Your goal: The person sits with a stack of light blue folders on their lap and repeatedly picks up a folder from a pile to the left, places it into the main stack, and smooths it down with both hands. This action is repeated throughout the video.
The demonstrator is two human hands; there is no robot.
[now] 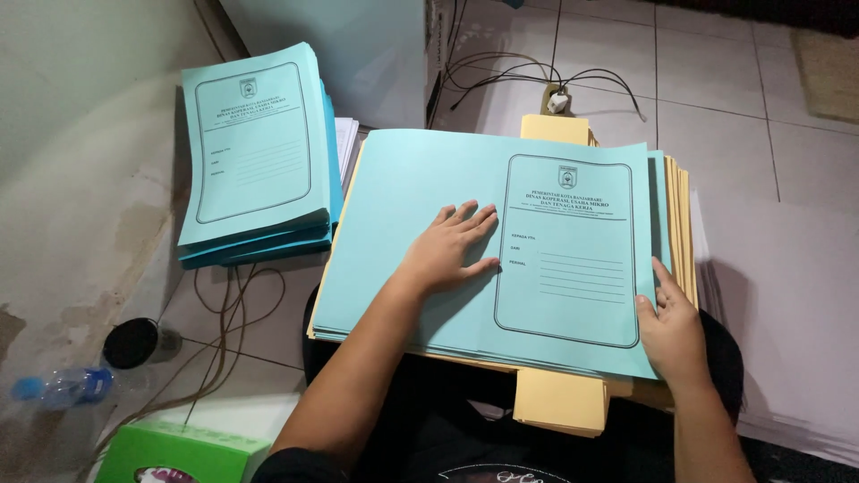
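Turquoise open folder (420, 192), unfolded flat with a printed framed form on its right half, lies on top of a pile of like sheets and of yellow folders (559, 398) across the person's lap. Containers: beyond the folder's left edge, a clear plastic bottle (63, 386) with a blue cap lies on its side on the floor (734, 98); its contents cannot be told. Nearer than the bottle, a green tissue box (174, 454) shows tissue at its slot. Between bottle and folder stands a black round lid or cup (131, 343), contents hidden. Left hand (447, 250): palm down, fingers spread apart and pressed flat on the middle of the folder, beside the form's left border; no grip closed on anything. Right hand (671, 331): grip pinched on the folder's lower right edge, thumb on top, fingers under. Left of the folder, well apart, a second stack of folded turquoise folders (255, 152) rests by the wall. Behind the folder, cables run to a wall plug (557, 101).
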